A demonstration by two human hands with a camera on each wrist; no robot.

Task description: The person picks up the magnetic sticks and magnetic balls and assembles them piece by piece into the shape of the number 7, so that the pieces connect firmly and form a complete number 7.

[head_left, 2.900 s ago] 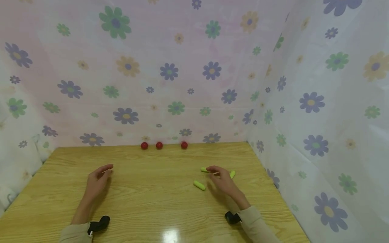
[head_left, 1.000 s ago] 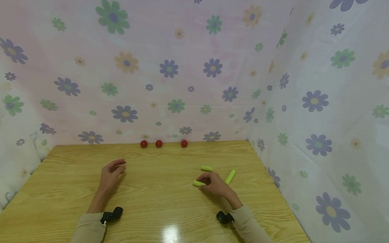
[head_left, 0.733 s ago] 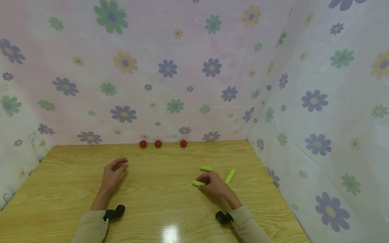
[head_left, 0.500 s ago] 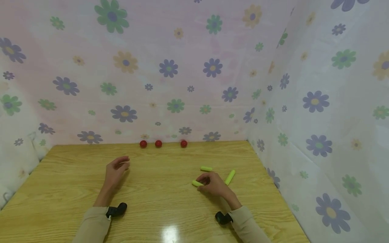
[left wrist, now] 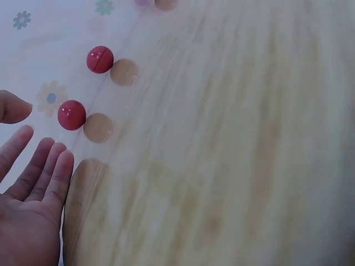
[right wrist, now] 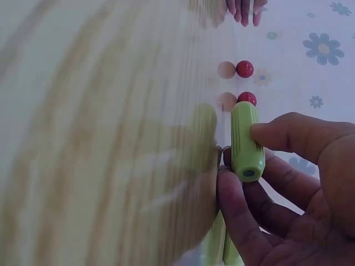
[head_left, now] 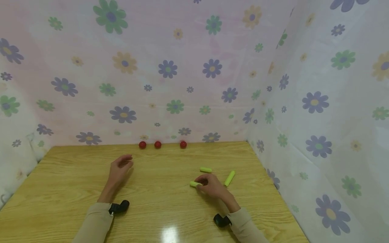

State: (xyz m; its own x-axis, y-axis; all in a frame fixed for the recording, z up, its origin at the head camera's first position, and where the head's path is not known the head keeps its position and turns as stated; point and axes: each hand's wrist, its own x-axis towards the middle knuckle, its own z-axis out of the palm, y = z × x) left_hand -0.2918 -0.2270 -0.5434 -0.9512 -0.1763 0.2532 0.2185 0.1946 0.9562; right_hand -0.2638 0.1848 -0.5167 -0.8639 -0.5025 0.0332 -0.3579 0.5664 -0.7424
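My right hand (head_left: pixel 212 187) pinches a short light-green ridged cylinder (head_left: pixel 194 184) between thumb and fingers, low over the wooden table. In the right wrist view, the cylinder (right wrist: pixel 244 138) shows lengthwise grooves and a tapered end with a dark round spot. Two similar green cylinders lie close by: one (head_left: pixel 205 169) beyond the hand, the other (head_left: pixel 230 178) to its right. At the left, my left hand (head_left: pixel 119 169) hovers with loosely bent fingers and holds nothing. In the left wrist view, its fingers (left wrist: pixel 58 180) point toward a glossy red ball (left wrist: pixel 72 115).
Three red balls stand along the table's back edge: a left one (head_left: pixel 142 144), a middle one (head_left: pixel 157 144) and a right one (head_left: pixel 183 144). Flowered sheeting (head_left: pixel 194 67) hangs behind the table (head_left: pixel 158 202) and along both sides. Each wrist carries a black camera (head_left: pixel 120 207).
My right hand has come down to the nearest green cylinder, taken it between thumb and fingers, and shifted it slightly left. My left hand has moved right and a little farther forward.
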